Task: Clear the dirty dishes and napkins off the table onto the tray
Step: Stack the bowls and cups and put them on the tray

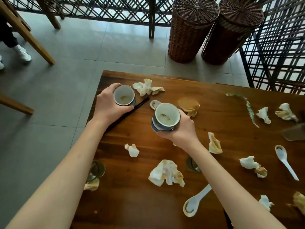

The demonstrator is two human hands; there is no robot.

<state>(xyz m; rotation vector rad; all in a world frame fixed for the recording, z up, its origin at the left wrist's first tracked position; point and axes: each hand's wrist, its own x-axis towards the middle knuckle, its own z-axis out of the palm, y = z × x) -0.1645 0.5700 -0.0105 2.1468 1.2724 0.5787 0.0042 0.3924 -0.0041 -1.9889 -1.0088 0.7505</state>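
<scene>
Over the counter point(165, 138), left hand point(109, 104) grips one cup point(124, 95), right hand point(183, 129) grips another cup point(166, 119), fingers wrapped round each.

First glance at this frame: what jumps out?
Two white-lined, blue-glazed ceramic cups: the left hand grips one near the far-left corner of the dark wooden table, the right hand holds the other mid-table. Crumpled stained paper napkins litter the tabletop, with white ceramic spoons near the front.
</scene>
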